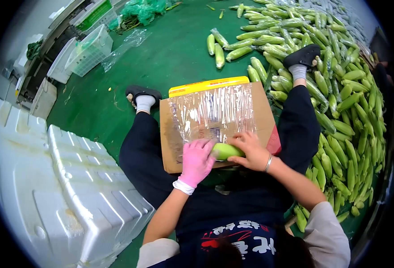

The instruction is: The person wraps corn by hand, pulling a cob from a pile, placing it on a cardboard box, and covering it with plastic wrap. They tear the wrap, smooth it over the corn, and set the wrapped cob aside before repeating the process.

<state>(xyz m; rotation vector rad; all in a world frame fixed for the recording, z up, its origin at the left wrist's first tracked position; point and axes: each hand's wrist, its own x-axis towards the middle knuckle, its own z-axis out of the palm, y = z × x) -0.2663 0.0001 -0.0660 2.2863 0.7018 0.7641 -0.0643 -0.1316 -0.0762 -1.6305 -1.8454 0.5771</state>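
Observation:
A green corn cob (226, 152) lies crosswise at the near edge of a cardboard box (168, 129), between my two hands. My left hand (198, 158), in a pink glove, has its fingers curled on the cob's left end. Bare and with a bracelet at the wrist, my right hand (249, 152) holds the right end between thumb and fingers. Clear plastic film (214, 109) is spread over the box top, with shiny wrinkles. The cob's underside is hidden.
A large pile of corn cobs (344, 116) covers the right side, some wrapped in film. White foam boxes (89, 187) stand at the left. White baskets (89, 51) are at the upper left, near green netting (143, 11). My legs flank the cardboard box.

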